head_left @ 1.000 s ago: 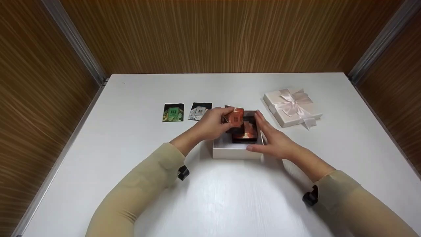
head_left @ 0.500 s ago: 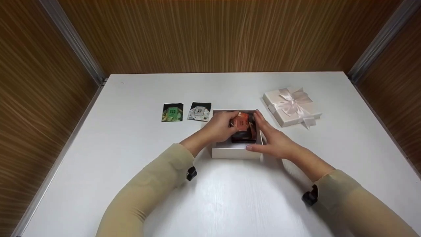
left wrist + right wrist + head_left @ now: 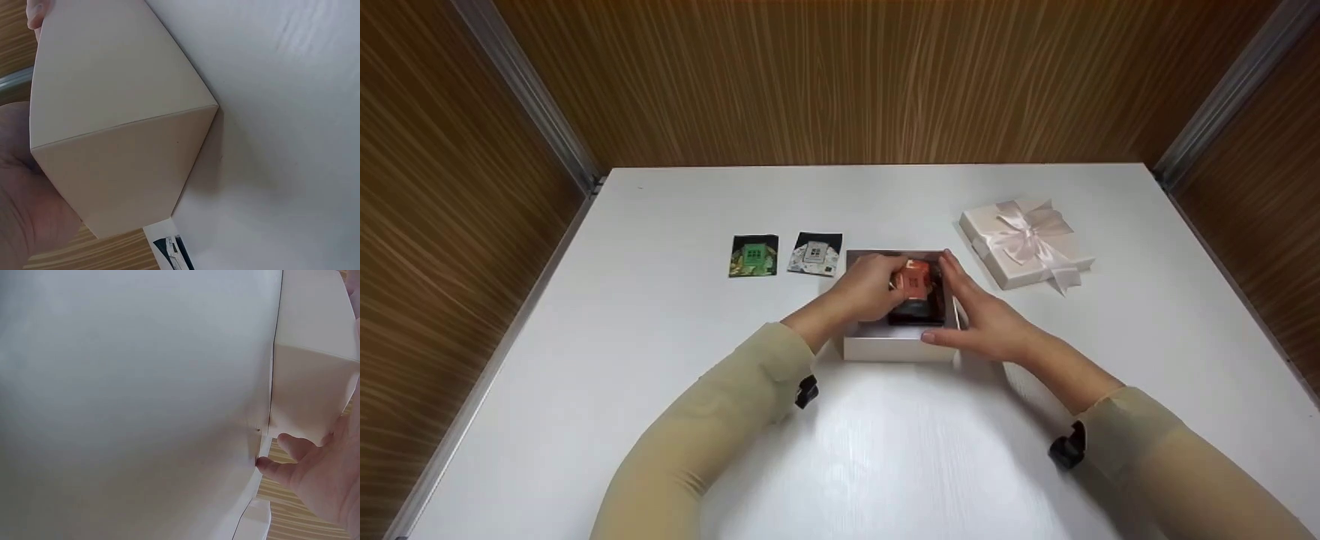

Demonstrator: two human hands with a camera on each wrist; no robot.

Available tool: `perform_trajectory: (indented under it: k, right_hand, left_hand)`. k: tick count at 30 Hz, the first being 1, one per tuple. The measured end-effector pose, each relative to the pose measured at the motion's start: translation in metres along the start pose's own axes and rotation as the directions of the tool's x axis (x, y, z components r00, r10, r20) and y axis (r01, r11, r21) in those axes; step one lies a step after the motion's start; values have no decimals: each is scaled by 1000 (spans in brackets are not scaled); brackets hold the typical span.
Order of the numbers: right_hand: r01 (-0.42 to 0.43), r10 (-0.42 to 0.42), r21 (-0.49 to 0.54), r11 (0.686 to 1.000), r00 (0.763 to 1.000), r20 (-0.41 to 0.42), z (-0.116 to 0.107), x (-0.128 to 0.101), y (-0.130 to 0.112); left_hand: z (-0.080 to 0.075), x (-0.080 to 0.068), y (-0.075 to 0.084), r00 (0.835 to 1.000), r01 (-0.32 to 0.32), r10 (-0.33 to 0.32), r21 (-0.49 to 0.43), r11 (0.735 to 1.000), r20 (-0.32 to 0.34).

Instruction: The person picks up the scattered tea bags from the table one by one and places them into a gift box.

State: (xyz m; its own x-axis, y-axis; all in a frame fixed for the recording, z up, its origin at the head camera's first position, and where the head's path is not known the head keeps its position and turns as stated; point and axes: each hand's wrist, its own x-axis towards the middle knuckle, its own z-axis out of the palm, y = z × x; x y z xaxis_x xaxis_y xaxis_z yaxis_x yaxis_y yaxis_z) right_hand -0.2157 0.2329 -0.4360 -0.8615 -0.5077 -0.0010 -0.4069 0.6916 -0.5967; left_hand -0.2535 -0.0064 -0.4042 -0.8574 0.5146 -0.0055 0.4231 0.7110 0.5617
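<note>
An open white box stands on the table. My left hand reaches into it from the left, pinching a red-orange tea bag sachet between thumb and fingers. Under that sachet lie dark sachets, along the right part of the box. My right hand rests against the box's right side, thumb at the front rim and fingers stretched toward the back corner. From the left wrist, the box's outer walls hide the sachets; part of my left palm shows behind. The right wrist view has straight fingers beside the box.
Left of the box, a green tea sachet and a white-and-black one lie flat. A pale pink lid with a ribbon bow is at the back right. Wood-patterned panels enclose the white table behind and on both sides.
My left hand has moved right and down into the box with the red-orange sachet, bringing it over the other sachets. My right hand stays at the box's side.
</note>
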Motion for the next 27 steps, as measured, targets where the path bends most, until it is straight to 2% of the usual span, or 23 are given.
perform_trajectory:
  k: [3, 9, 18, 27]
  right_hand:
    - [2, -2, 8, 1000, 1000, -1, 0, -1, 0]
    - [10, -10, 1, 1000, 1000, -6, 0, -1, 0]
    - [11, -11, 0, 1000, 1000, -10, -1, -1, 0]
    - [11, -11, -3, 1000, 1000, -8, 1, 0, 0]
  left_hand:
    - [1, 2, 1, 1000, -12, 12, 28, 1000, -5]
    - [3, 5, 0, 999, -31, 31, 30, 999, -13]
    - [3, 5, 3, 1000, 5, -5, 15, 1000, 11]
    - [4, 6, 3, 1000, -9, 8, 25, 1000, 17]
